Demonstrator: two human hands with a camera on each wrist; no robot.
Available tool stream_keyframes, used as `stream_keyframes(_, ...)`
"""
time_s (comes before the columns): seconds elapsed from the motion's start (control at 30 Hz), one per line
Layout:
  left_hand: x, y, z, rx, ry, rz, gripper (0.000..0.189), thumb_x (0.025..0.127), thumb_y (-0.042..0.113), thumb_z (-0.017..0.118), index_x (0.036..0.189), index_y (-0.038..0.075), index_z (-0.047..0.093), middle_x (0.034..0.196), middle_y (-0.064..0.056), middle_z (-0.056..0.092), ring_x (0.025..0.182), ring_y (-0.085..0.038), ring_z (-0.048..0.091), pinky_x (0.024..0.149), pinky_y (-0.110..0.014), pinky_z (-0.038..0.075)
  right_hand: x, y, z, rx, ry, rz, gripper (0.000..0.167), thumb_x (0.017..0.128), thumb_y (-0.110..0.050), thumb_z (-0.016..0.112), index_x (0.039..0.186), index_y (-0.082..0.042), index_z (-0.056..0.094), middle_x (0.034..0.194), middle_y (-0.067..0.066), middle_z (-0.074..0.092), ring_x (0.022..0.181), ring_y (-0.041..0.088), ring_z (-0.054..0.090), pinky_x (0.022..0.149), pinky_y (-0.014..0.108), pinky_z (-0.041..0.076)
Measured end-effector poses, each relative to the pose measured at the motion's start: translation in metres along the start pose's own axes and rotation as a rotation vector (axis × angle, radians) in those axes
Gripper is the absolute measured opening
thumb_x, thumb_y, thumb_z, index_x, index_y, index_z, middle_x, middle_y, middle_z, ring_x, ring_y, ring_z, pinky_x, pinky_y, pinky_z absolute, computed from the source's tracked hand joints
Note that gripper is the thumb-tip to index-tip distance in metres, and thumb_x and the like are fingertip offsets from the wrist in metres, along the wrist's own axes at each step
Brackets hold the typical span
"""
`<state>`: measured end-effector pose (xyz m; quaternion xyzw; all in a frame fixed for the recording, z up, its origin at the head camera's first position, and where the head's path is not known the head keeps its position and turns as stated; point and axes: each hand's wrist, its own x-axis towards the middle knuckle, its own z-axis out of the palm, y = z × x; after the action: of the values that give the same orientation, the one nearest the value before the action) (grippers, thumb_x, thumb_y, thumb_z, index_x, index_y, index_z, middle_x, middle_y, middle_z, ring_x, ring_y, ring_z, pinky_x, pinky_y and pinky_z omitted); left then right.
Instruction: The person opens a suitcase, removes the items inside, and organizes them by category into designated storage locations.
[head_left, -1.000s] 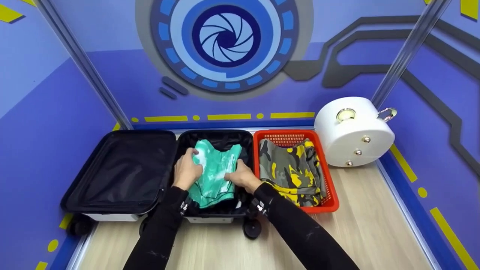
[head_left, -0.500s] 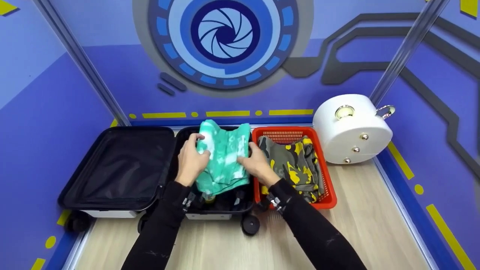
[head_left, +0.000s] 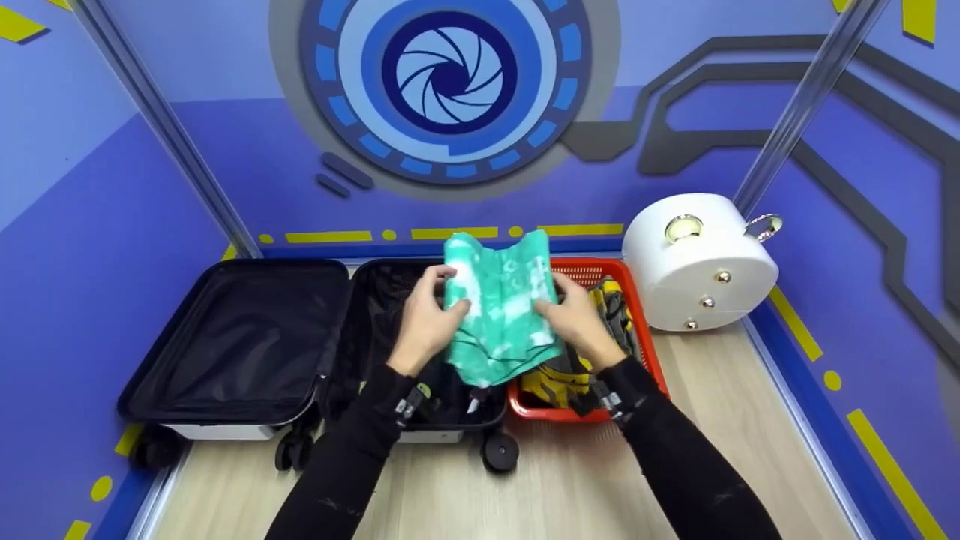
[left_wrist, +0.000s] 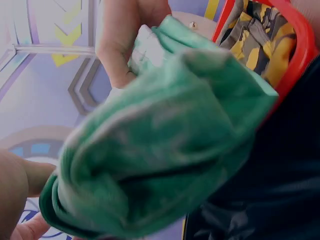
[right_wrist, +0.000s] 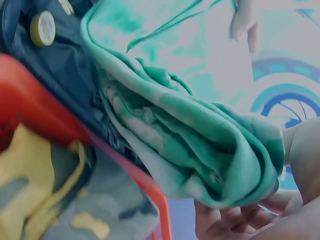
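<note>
your left hand (head_left: 426, 321) and right hand (head_left: 579, 319) gripped folded green-and-white cloth (head_left: 501, 311), shifted from black-lined suitcase (head_left: 376, 300) towards red plastic basket (head_left: 559, 414).

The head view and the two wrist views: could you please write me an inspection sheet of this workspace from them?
Surface: wood-grain surface, bearing the suitcase and basket.
Job's things: folded green-and-white garment, held up; black-lined suitcase, lying open; red basket, right of it, holding camouflage clothing.
Clutter: white rounded case with metal studs, right of the basket; small yellow-edged round item in the suitcase, kind unclear.
Grippers: two bare hands; left hand grips the garment's left side, right hand its right.
Cables: nothing seen.
Surroundings: blue-purple printed wall panels, metal corner posts.
</note>
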<state>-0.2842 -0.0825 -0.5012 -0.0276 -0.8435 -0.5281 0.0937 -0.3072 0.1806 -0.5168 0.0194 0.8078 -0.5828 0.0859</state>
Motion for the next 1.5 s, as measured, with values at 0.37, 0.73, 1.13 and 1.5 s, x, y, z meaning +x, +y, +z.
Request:
stream_keyframes(0.37, -0.007, 0.006, 0.053, -0.016, -0.134, 0.092, 0.035, 0.100, 0.019, 0.075, 0.135, 0.019, 0.074, 0.131, -0.009, 0.072, 0.092, -0.023, 0.073, 0.086, -0.039, 0.059, -0.009, 0.032, -0.061, -0.103, 0.106, 0.004, 0.071, 0.104, -0.014, 0.062, 0.171, -0.009, 0.040, 0.172, 0.025, 0.044, 0.142, 0.041, 0.059, 0.110, 0.046, 0.056)
stream_keyframes(0.73, -0.003, 0.003, 0.089, 0.050, -0.238, 0.042, 0.050, 0.100, 0.013, 0.067, 0.150, 0.017, 0.069, 0.138, -0.009, 0.071, 0.113, -0.026, 0.066, 0.101, -0.039, 0.052, -0.006, 0.058, -0.088, -0.235, 0.150, -0.004, 0.066, 0.107, -0.015, 0.057, 0.170, -0.004, 0.037, 0.168, 0.030, 0.047, 0.151, 0.047, 0.050, 0.123, 0.060, 0.042)
stream_keyframes(1.13, -0.013, -0.023, 0.115, 0.147, -0.319, 0.007, 0.047, 0.106, 0.012, 0.064, 0.153, 0.009, 0.065, 0.164, -0.020, 0.058, 0.155, -0.036, 0.054, 0.128, -0.048, 0.045, 0.001, 0.092, -0.101, -0.475, 0.112, 0.067, 0.069, 0.109, -0.019, 0.055, 0.172, -0.005, 0.033, 0.163, 0.035, 0.050, 0.103, 0.039, 0.067, 0.089, 0.048, 0.053)
stream_keyframes(1.5, -0.013, -0.027, 0.112, 0.284, -0.352, 0.006, 0.044, 0.104, 0.019, 0.069, 0.147, 0.010, 0.072, 0.162, -0.020, 0.059, 0.149, -0.042, 0.059, 0.124, -0.052, 0.048, -0.002, 0.096, -0.101, -0.619, 0.200, -0.027, 0.069, 0.103, -0.010, 0.061, 0.167, -0.005, 0.037, 0.158, 0.035, 0.049, 0.120, 0.054, 0.062, 0.103, 0.063, 0.051)
